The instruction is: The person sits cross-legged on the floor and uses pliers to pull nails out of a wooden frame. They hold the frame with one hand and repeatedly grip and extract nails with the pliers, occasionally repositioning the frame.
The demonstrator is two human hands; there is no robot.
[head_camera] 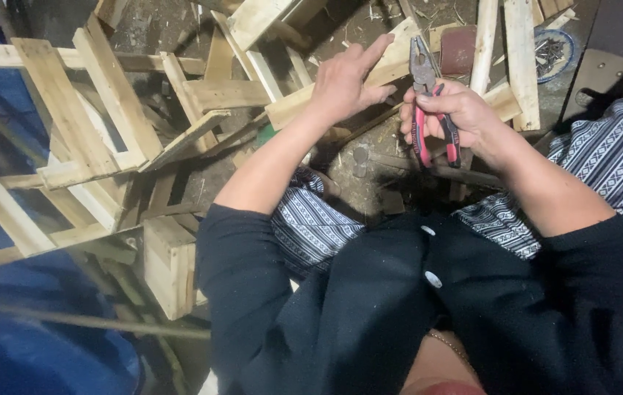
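Note:
My right hand (452, 115) grips a pair of pliers (424, 88) by red and black handles, with the grey jaws pointing up and away from me. My left hand (346, 82) rests on a pale wooden batten (289, 110) that slants across the dirt floor, its index finger stretched out toward the pliers' jaws. The two hands are close together, about a hand's width apart. Both forearms come out of black sleeves, and patterned black and white trousers cover my knees below them.
A heap of rough wooden slat frames (84, 139) lies to the left, over blue sheeting (26, 336). More planks (520, 51) stand at the top right beside a round dish of nails (554, 51). A small wooden block (169, 267) sits by my left knee.

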